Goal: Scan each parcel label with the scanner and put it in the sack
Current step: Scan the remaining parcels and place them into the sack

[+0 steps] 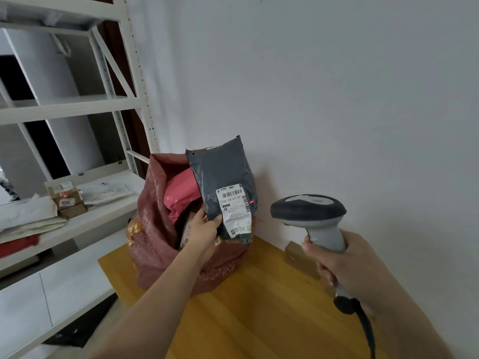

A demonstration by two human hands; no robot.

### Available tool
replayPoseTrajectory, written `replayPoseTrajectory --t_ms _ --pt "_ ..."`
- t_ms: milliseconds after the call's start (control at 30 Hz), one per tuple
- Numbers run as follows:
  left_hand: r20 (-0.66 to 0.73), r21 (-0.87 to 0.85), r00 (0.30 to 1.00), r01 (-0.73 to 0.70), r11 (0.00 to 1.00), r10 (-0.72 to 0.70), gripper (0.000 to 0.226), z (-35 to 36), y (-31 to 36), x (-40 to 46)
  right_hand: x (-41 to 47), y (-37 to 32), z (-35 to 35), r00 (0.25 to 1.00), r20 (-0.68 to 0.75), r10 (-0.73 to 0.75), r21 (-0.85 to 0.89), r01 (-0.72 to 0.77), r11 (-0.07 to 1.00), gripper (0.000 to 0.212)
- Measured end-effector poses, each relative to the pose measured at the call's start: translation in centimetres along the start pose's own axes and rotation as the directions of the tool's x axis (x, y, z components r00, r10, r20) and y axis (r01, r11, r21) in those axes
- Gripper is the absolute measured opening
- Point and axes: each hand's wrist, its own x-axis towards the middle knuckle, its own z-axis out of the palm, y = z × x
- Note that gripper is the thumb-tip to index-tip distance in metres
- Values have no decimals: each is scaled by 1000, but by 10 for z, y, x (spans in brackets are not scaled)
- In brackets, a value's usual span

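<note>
Nearest the camera, the right hand (344, 263) gripped the handle of a grey barcode scanner (309, 215), fingers curled round it; its black cable (363, 325) ran down and out of the bottom edge. The scanner's dark head pointed left toward the parcel. Behind the right hand, a small tan box (300, 259) sat on the wooden worktop (259, 307) against the wall, partly hidden by the knuckles.

The left hand (204, 230) reached forward, its forearm entering from the lower left, and held a dark grey mailer bag (223, 172) upright by its lower left edge — thumb on the front, the other fingers hidden behind it. The white shipping label (234, 209) faced the camera, its barcode plain but the small print too blurred to read; a red scan dot (251, 202) showed at the label's right edge.

The parcel was held just above and in front of the open mouth of a reddish woven sack (153, 229), which stood on the worktop's far-left corner. Inside lay a pink mailer (181, 195) and a brown box, mostly covered by the hand.

Farther left, a white metal shelf rack (85, 107) carried blurred parcels — small cartons (68, 200) and flat white mailers, the stack cut off at the left frame edge.
</note>
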Motion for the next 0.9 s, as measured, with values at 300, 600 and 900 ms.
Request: replayPoseTrajectory --t_ms 300,600,900 --pt "-48 -74 983 -178 981 175 13 -15 47 78 66 -9 58 984 -179 8 116 13 993 23" --pt "-400 186 916 72 980 8 33 -80 74 162 130 -16 143 983 -181 35 88 -19 996 18" --pt "-424 550 904 213 807 51 46 -80 66 189 147 -10 170 968 -227 106 89 -87 992 15"
